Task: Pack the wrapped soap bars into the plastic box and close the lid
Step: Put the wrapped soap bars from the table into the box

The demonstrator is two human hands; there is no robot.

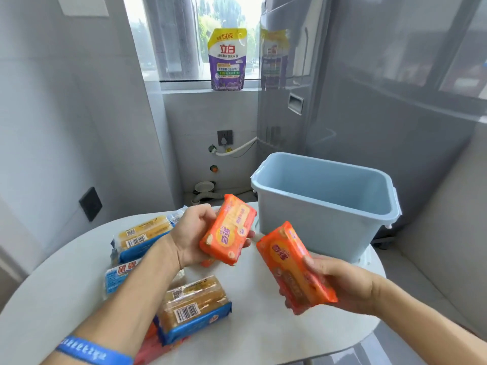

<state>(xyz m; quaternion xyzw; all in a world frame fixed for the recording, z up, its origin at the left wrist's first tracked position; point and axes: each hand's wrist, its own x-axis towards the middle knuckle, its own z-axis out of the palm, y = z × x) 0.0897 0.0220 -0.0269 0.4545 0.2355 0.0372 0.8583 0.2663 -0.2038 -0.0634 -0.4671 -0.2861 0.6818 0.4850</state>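
You hold 2 orange soap bars (228, 230) above the surface (263, 327), 1 clasped in each hand's fingers (312, 262), near the empty box (326, 206); slick wrappers likely favour gripping the long sides.

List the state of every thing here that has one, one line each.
Plastic box: open, upright, nothing visible inside.
Left hand: grip closed on an orange soap bar.
Right hand: grip closed on a second orange soap bar.
Blue-wrapped soap bars: lying unpacked on the table.
Detergent pouch: upright on the windowsill.
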